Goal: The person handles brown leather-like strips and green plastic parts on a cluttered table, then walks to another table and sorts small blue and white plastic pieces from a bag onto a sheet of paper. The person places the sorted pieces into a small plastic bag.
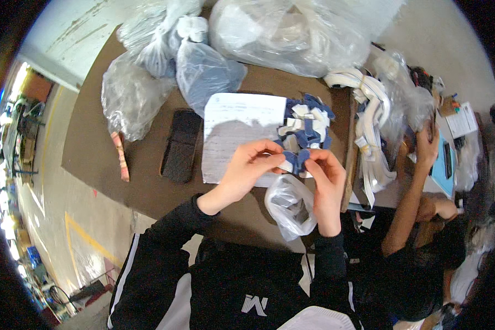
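Note:
Between my two hands is a small blue fabric piece (296, 161), pinched at both sides by fingertips and thumbs. My left hand (243, 169) comes over the right part of a written paper sheet (225, 143). On the other side, my right hand (329, 184) grips the piece's right edge. Just beyond my fingers lies a loose pile of small blue and white fabric pieces (308, 122), partly overlapping the sheet. A clear plastic bag (286, 212) with a gaping mouth rests below the hands, near the table's front edge; its contents are hard to make out.
Left of the paper lies a flat black phone-like object (180, 146), with a patterned strip (120, 157) farther left. Stuffed plastic bags (289, 36) line the table's back. At right, white banded strips (371, 115) lie beside a co-worker's raised arm (412, 187).

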Motion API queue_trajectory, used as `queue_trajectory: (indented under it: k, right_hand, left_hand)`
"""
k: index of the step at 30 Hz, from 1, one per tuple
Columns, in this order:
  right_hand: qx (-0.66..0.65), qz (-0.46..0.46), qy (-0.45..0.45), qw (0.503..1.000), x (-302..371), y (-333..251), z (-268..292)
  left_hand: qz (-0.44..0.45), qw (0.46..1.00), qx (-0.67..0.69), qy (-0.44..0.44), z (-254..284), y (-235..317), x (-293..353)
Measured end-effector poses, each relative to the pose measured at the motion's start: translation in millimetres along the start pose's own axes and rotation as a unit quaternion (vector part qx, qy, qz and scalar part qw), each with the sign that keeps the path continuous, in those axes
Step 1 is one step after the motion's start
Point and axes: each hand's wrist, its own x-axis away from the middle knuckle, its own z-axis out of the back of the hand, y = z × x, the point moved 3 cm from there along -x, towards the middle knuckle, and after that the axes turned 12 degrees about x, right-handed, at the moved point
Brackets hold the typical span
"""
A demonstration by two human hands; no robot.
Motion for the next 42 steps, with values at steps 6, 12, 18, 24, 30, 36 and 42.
queue_trajectory:
  k: [6, 12, 18, 24, 30, 36, 42]
  right_hand:
    - [0.140, 0.047, 0.008, 0.989, 4.9, 0.3, -1.3]
    - [0.262, 0.298, 0.017, 0.918, 11.4, -11.5, 2.5]
    - [0.160, 0.602, -0.008, 0.782, 38.5, -6.0, 8.0]
    - [0.082, 0.589, 0.121, 0.795, 46.0, 6.3, -11.7]
    - [0.084, 0.558, 0.090, 0.821, 28.4, 15.7, 1.5]
    - [0.115, 0.562, 0.098, 0.813, 22.4, 16.8, 5.6]
    - [0.080, 0.547, 0.072, 0.830, 31.1, 15.2, 2.0]
  left_hand:
    - [-0.010, 0.989, -0.141, -0.052, -17.0, -11.4, 11.4]
    - [-0.117, 0.981, -0.136, -0.071, -29.0, -10.2, 24.5]
    - [-0.486, 0.777, -0.297, -0.268, -34.9, 3.0, 52.8]
    - [-0.619, 0.686, -0.281, -0.260, -42.5, -0.9, 52.4]
    - [-0.580, 0.696, -0.363, -0.219, -35.4, -2.8, 38.8]
    - [-0.566, 0.710, -0.362, -0.209, -31.9, 3.0, 36.3]
    - [-0.524, 0.732, -0.354, -0.256, -31.0, 9.7, 45.0]
